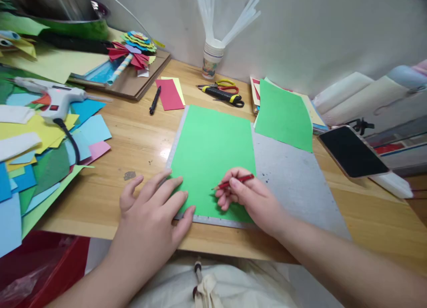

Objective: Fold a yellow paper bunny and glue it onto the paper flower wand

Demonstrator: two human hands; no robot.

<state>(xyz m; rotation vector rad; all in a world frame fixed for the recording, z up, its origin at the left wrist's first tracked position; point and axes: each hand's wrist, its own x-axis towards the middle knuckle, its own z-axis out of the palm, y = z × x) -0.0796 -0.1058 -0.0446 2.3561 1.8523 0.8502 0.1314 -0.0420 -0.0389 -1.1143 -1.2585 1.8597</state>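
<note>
A sheet of green paper [213, 152] lies flat on a grey cutting mat [290, 179], toward the mat's left side. My left hand [155, 214] rests at the sheet's lower left corner with its fingers spread, the fingertips on the paper and the mat's edge. Between the thumb and fingers of my right hand [247, 194] is a red pencil [242, 179]. Its point is directed left, over the lower middle of the sheet; I cannot tell whether it touches the paper. No marks show on the green surface.
Left are coloured paper scraps [50, 166] and a glue gun [60, 97]. Behind the mat lie a black pen [155, 100], red card [171, 94], scissors [228, 85] and a cutter [220, 94]. A paper cup [212, 59] holds white sticks. A phone [353, 151] is at right.
</note>
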